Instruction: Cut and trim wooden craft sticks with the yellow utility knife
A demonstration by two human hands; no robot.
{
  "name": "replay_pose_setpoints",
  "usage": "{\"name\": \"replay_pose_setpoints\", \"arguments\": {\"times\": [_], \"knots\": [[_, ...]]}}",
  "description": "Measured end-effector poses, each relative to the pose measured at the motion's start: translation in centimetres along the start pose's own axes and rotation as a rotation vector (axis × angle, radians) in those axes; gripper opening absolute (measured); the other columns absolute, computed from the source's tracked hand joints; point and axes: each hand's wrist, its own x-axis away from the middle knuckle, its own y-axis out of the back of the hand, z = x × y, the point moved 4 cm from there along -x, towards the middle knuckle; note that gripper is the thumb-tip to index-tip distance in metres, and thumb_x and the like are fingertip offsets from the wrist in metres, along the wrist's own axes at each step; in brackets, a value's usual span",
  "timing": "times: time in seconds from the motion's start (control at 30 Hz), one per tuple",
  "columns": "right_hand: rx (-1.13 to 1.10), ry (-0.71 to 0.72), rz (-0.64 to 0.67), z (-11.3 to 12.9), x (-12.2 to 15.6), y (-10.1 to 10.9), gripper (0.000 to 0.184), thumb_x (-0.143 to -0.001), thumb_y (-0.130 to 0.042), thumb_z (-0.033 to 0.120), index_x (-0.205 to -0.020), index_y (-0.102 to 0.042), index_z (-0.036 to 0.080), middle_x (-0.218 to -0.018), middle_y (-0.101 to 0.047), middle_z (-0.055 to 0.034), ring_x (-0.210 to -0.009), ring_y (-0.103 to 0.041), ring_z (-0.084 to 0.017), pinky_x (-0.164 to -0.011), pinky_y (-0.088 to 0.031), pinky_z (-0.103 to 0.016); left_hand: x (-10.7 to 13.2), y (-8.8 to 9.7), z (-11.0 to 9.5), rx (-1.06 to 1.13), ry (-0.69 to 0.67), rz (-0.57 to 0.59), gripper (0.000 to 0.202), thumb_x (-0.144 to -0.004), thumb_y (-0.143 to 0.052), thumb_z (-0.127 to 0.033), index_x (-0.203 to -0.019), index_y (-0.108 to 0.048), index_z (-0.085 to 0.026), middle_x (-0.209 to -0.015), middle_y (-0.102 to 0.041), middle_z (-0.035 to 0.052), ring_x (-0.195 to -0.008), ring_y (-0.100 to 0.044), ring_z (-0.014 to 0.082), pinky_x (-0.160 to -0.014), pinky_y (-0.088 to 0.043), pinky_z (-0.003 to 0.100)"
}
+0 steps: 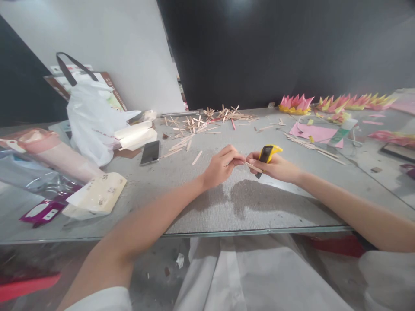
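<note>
My left hand (224, 165) pinches one end of a thin wooden craft stick (253, 167) above the middle of the grey table (207, 211). Close beside it, my right hand (275, 167) is closed around a yellow and black utility knife (266, 154), whose dark tip points down. The right thumb and fingers also touch the stick, which slants down to the right. Beyond the hands lies a loose pile of craft sticks (194, 125), with a single stick (196, 157) nearer to my left hand.
Left are a phone (151, 153), a white bag (92, 121), a pink bottle (65, 153) and a tissue pack (97, 196). Right lie pink paper (316, 131), more sticks (313, 144) and a glue bottle (344, 131). Pink and yellow paper flowers (296, 105) line the back.
</note>
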Motion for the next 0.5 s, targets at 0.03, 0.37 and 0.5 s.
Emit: {"name": "replay_pose_setpoints", "arguments": {"times": [0.03,0.37,0.5], "knots": [[0.070,0.005,-0.012,0.2,0.1,0.1,0.046,-0.101,-0.065,0.066,-0.090,-0.064,0.022,-0.075,-0.055,0.0015,-0.073,-0.048,-0.017,-0.073,-0.041,-0.034,0.0,-0.1,0.1,0.003,0.009,0.008,0.012,-0.109,-0.063,-0.027,-0.102,-0.072,-0.022,-0.089,-0.067,0.0034,-0.084,-0.067,0.0154,-0.075,-0.054,0.030],[0.423,0.058,-0.145,1.5,0.0,0.6,0.044,-0.103,-0.057,0.059,-0.080,-0.059,0.022,-0.066,-0.044,0.0039,-0.064,-0.039,-0.014,-0.063,-0.033,-0.031,1.0,0.0,-0.3,-0.105,-0.166,0.020,0.014,-0.108,-0.060,-0.017,-0.103,-0.069,-0.027,-0.089,-0.069,0.0032,-0.086,-0.063,0.0189,-0.079,-0.053,0.034],[0.480,0.149,-0.297,1.9,0.3,1.2,0.041,-0.102,-0.059,0.053,-0.075,-0.056,0.022,-0.066,-0.050,0.0025,-0.064,-0.041,-0.015,-0.064,-0.034,-0.031,1.2,0.5,-1.0,-0.218,-0.302,0.049,0.013,-0.107,-0.060,-0.017,-0.104,-0.068,-0.027,-0.092,-0.070,0.0039,-0.086,-0.062,0.0192,-0.078,-0.054,0.034]]}}
